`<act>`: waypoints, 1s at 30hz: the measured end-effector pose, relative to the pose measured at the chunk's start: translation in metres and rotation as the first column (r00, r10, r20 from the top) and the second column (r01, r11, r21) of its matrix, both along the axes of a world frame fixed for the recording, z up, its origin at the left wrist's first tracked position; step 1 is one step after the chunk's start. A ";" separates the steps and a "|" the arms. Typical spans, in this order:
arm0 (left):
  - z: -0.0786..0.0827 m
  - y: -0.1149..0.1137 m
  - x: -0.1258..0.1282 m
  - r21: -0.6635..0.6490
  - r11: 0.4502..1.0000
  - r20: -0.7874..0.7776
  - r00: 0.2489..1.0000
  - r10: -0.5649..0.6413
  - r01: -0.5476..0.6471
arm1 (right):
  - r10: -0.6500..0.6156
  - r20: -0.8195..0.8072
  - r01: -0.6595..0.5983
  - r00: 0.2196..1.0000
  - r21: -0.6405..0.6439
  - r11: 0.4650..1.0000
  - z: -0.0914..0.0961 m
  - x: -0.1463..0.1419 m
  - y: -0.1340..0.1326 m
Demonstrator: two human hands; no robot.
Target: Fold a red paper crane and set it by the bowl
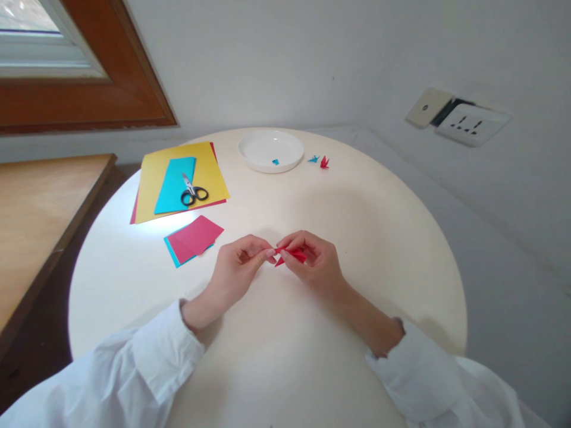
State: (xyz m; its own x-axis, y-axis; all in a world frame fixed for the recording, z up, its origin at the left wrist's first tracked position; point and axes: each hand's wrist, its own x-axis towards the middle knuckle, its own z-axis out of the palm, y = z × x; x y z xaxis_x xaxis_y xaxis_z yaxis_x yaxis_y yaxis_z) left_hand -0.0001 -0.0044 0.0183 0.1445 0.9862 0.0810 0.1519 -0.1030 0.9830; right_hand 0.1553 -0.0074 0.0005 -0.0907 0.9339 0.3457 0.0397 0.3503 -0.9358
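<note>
A small folded piece of red paper (pixel 298 255) is held between my two hands, just above the middle of the round white table (pixel 276 368). My right hand (pixel 314 258) pinches its body between thumb and fingers and covers part of it. At the paper's left tip, my left hand (pixel 243 261) is closed in a pinch, thumb against forefinger. One narrow red point sticks out below the fingers. Left of my left hand lie small red and blue paper sheets (pixel 196 236), overlapping.
At the back left, scissors (pixel 193 191) lie on folded blue paper (pixel 172 187) atop a yellow sheet (pixel 214 172). A white plate (pixel 250 161) holds a small blue paper piece. Beside it stand a blue paper crane (pixel 314 159) and a red paper crane (pixel 325 162). Walls border the table's far side.
</note>
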 end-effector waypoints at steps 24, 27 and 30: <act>0.001 0.000 0.001 -0.025 0.999 0.082 0.996 -0.020 0.022 | -0.067 0.146 0.058 0.987 0.068 0.996 0.003 0.000 -0.003; 0.001 0.000 0.001 -0.024 0.999 0.102 0.995 -0.021 0.024 | -0.076 0.163 0.060 0.984 0.101 0.993 0.004 0.001 -0.003; 0.002 0.000 0.002 -0.028 0.999 0.136 0.990 -0.030 0.034 | -0.075 0.174 0.053 0.982 0.129 0.990 0.003 0.002 -0.003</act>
State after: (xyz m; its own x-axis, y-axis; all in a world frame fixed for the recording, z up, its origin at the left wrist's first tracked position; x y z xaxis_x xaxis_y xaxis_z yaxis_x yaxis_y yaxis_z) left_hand 0.0015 -0.0046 0.0206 0.1659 0.9835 0.0719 0.0138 -0.0753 0.9971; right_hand 0.1573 -0.0105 0.0035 -0.1029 0.8908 0.4425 0.2277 0.4542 -0.8613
